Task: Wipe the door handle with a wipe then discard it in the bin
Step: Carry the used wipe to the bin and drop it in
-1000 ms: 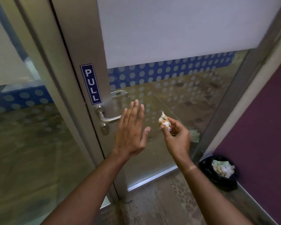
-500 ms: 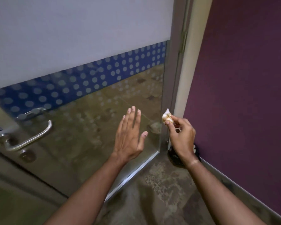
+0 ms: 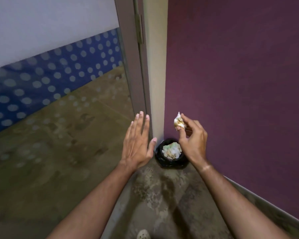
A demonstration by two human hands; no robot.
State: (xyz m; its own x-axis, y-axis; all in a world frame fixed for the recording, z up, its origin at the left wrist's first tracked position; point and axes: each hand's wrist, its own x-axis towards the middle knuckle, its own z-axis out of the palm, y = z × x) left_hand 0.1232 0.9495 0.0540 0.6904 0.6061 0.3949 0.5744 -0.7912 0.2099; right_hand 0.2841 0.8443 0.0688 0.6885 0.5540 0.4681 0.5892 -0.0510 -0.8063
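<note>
My right hand (image 3: 192, 140) pinches a crumpled, stained white wipe (image 3: 179, 122) between thumb and fingertips, held above and slightly right of the bin. A small bin (image 3: 169, 163) lined with a black bag sits on the floor in the corner, with crumpled wipes inside it. My left hand (image 3: 138, 144) is flat, fingers spread, holding nothing, just left of the bin in front of the door frame. The door handle is out of view.
The glass door (image 3: 59, 94) with a blue dotted band and a frosted upper panel fills the left. Its grey frame (image 3: 136, 75) and a beige jamb meet a purple wall (image 3: 240, 83) on the right. A mottled floor (image 3: 154, 195) lies below, a shoe tip (image 3: 142, 234) at the bottom edge.
The view has swung right, away from the door handle and the PULL sign, onto the corner bin. Both hands kept their pose; the right one still holds the wipe, now over the bin.
</note>
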